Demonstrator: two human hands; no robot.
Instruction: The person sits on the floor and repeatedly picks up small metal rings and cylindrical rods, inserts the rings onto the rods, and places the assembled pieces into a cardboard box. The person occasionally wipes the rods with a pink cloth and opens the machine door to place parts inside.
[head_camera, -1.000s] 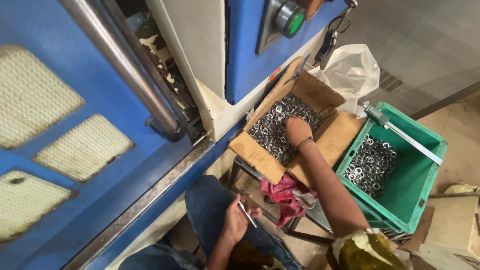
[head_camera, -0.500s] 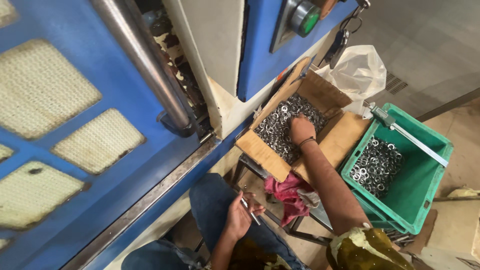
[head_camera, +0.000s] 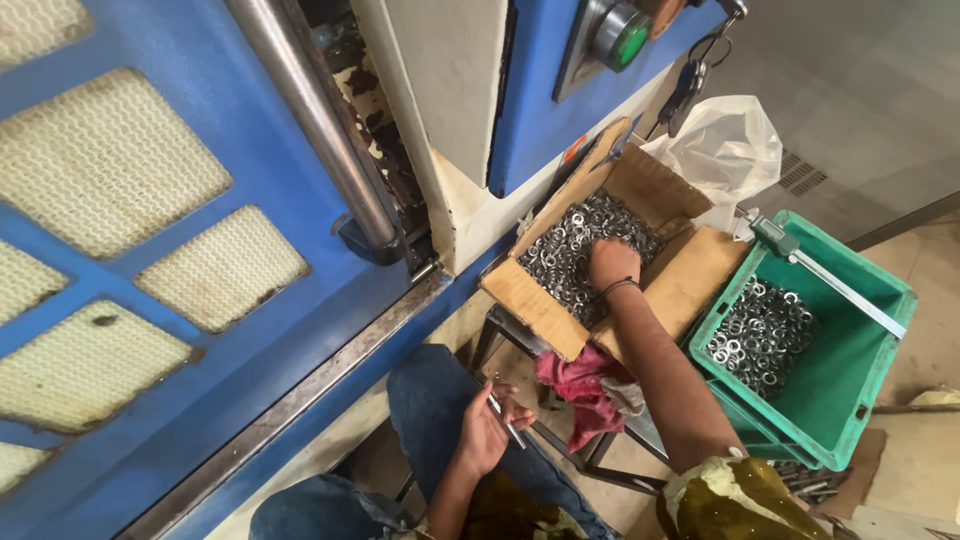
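Digging into shiny steel washers (head_camera: 570, 250) (cardboard box (head_camera: 530, 300)), right hand (head_camera: 612, 263) fingers unclear; left hand (head_camera: 485, 430) grips thin rod (head_camera: 505, 420).

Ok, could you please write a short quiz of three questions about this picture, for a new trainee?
1. True or false: the right hand is down in the cardboard box of metal rings.
2. What does the left hand hold?
A. a thin metal rod
B. a red cloth
C. a plastic bag
3. Fill in: a long metal measuring tool lies across the rim of the ______ crate.

Key:
1. True. The hand rests on the pile of rings inside the box.
2. A. The thin metal rod is between its fingers; the red cloth lies apart.
3. Green. This crate also holds metal rings.
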